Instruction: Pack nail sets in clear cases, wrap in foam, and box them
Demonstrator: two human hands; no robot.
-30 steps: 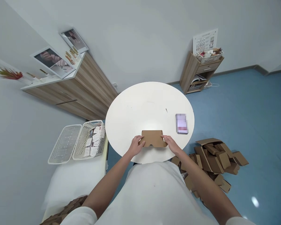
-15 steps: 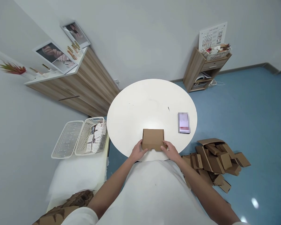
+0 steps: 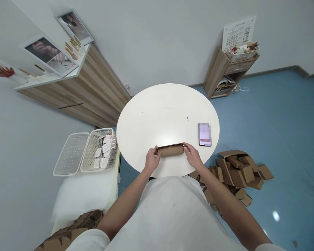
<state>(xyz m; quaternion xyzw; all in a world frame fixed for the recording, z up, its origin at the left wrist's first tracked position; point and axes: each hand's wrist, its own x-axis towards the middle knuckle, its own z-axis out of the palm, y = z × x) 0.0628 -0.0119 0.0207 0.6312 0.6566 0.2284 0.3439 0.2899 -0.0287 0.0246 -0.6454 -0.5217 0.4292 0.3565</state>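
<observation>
A small brown cardboard box (image 3: pixel 171 150) is held tilted up over the near part of the white oval table (image 3: pixel 162 120), one narrow long face towards me. My left hand (image 3: pixel 152 158) grips its left end, and my right hand (image 3: pixel 192 155) grips its right end, with the thumbs on the near side. The fingers behind the box are partly hidden. To the right of my right hand, a phone (image 3: pixel 204 135) with a lit, blurred screen lies on the table.
Left of the table, a white basket (image 3: pixel 83 160) with small packets sits beside its open lid (image 3: pixel 72 154). Brown cardboard boxes (image 3: pixel 237 170) are heaped on the floor at right. A wooden cabinet (image 3: pixel 94 89) stands at back left, a small shelf unit (image 3: pixel 217 75) at back right.
Both hands have lifted the box and tipped it, so its broad top no longer faces me and a narrow side shows instead. The whole view has shifted slightly.
</observation>
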